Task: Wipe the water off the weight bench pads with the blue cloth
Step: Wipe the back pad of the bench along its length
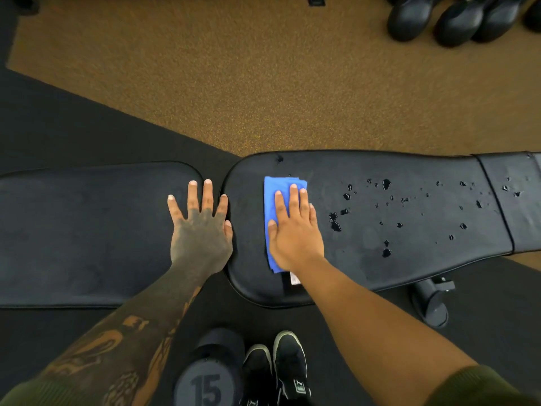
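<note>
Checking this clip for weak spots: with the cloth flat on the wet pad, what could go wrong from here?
1. The folded blue cloth is small against the droplets scattered across the long pad, so it may smear water rather than lift it.
2. Drops reach past the seam onto the end section; a short stroke by the right hand could miss them.
3. The left hand leans at the left pad edge beside the gap; it could slip in.
</note>
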### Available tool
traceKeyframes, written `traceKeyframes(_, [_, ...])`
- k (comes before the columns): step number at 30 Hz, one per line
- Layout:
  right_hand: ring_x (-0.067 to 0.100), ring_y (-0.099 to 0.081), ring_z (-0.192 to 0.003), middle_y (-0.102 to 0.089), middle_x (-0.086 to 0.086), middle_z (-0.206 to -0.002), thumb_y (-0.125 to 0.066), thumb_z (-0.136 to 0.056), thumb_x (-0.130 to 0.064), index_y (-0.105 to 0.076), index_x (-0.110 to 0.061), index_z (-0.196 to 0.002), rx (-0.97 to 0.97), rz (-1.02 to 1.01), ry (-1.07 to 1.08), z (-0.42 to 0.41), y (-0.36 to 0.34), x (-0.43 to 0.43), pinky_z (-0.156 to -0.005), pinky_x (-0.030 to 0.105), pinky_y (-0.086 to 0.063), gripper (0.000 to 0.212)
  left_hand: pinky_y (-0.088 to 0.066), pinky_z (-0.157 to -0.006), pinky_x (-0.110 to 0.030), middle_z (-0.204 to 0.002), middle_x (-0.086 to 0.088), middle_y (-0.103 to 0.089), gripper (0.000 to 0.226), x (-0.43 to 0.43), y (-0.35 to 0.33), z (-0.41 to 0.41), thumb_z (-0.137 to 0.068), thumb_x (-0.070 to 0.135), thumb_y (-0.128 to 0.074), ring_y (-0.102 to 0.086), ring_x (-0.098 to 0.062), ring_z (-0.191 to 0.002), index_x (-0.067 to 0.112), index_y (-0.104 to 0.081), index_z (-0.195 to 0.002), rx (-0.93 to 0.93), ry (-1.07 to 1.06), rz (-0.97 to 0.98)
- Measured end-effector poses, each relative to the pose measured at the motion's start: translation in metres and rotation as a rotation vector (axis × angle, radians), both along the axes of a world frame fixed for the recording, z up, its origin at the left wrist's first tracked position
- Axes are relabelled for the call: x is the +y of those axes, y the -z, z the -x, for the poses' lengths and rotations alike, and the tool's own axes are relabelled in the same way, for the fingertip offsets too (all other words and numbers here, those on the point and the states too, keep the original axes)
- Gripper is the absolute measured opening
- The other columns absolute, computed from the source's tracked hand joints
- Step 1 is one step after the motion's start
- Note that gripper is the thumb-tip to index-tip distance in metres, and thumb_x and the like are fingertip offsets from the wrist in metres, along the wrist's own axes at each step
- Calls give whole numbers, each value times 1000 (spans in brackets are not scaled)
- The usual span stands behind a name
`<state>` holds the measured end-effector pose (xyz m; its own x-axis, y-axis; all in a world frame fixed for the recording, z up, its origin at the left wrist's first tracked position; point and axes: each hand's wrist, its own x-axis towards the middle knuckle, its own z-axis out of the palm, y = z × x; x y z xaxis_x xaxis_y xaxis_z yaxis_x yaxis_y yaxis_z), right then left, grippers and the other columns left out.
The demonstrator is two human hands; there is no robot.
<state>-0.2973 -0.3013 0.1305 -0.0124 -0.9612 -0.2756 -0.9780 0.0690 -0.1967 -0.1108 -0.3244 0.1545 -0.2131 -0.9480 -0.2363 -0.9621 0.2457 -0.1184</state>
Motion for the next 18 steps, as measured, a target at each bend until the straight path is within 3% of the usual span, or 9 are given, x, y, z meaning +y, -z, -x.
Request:
traceKeyframes(10, [26, 16, -149, 9, 8, -164, -17, -98, -43, -4, -22, -156, -51, 33, -178, 6, -1, -4, -121, 43, 4, 63, -1, -115, -65, -164, -13, 2, 62, -3, 1, 6, -97, 49, -17, 10, -40, -148, 26, -11, -154, -33, -16, -10])
traceKeyframes(18, [33, 14, -148, 12, 13, -163, -24, -102, -38, -2, -22, -155, -11, 3, -11, 22, 1, -50, -120, 46, 2, 60, -3, -110, -71, -164, -13, -3, 64, -3, 4, 17, -95, 55, -17, 9, -45, -147, 32, -8, -154, -54, -46, -27])
